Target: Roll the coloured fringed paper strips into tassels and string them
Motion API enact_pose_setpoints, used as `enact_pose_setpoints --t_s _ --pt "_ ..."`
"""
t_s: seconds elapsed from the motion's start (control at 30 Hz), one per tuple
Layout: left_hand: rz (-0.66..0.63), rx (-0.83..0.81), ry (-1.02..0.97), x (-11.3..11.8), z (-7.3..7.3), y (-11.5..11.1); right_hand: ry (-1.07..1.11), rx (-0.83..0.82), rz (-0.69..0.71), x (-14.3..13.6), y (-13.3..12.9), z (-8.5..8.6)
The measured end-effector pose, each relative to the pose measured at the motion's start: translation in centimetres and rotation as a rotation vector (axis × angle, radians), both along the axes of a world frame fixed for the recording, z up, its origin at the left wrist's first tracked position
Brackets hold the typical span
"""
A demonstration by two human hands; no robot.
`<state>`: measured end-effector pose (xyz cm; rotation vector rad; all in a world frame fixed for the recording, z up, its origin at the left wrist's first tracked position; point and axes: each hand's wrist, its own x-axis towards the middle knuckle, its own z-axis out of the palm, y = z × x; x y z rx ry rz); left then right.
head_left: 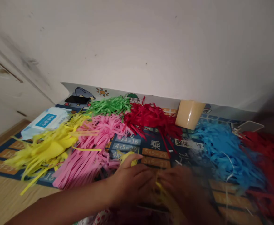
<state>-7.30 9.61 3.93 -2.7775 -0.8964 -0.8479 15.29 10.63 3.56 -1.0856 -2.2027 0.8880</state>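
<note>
Low in the middle of the view, my left hand (135, 177) is closed around a bunch of yellow strips (128, 158), part of which sticks out by the thumb. My right hand (178, 184) is close beside it, smeared by motion, its fingers curled. Blurred yellow strips (166, 197) trail down from these fingers toward me. Left of my hands lie a pile of pink strips (87, 156) and a pile of yellow strips (50, 145). Whether the material is paper or thin cloth, I cannot tell.
A printed mat (127, 140) covers the table. Green strips (111, 105), red strips (151, 117) and a tan cup (189, 115) are at the back. Blue strips (223, 147) and more red strips (272, 159) lie right. A wipes pack (46, 120) and black phone (77, 99) are left.
</note>
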Motion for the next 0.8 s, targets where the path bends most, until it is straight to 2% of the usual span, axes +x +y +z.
enact_pose_setpoints --t_s 0.1,0.13,0.2,0.33,0.5,0.63,0.8 --pt "-0.04 0.049 -0.048 -0.1 1.8 -1.2 0.336 -0.653 0.002 -1.0 -0.7 -0.3" --pt "-0.034 0.048 -0.077 -0.1 1.8 -1.4 0.445 -0.81 -0.033 -1.5 -0.8 -0.8" --pt "-0.009 0.038 -0.153 0.1 1.3 -1.5 0.613 -0.965 -0.114 -2.4 -1.0 -1.9" --pt "0.039 0.011 -0.249 0.3 -0.2 -1.8 0.757 -1.063 -0.143 -3.5 -2.0 -3.1" --pt "0.014 0.008 -0.272 0.3 -0.3 -1.7 0.934 -1.218 -0.14 -3.6 -2.7 -3.4" --pt "0.047 -0.095 -0.387 0.8 -0.4 -1.6 1.005 -1.143 -0.205 -3.8 -3.0 -3.7" --pt "0.139 -0.341 -0.577 2.2 -1.2 -2.0 1.011 -0.921 -0.436 -4.3 -3.3 -3.8"
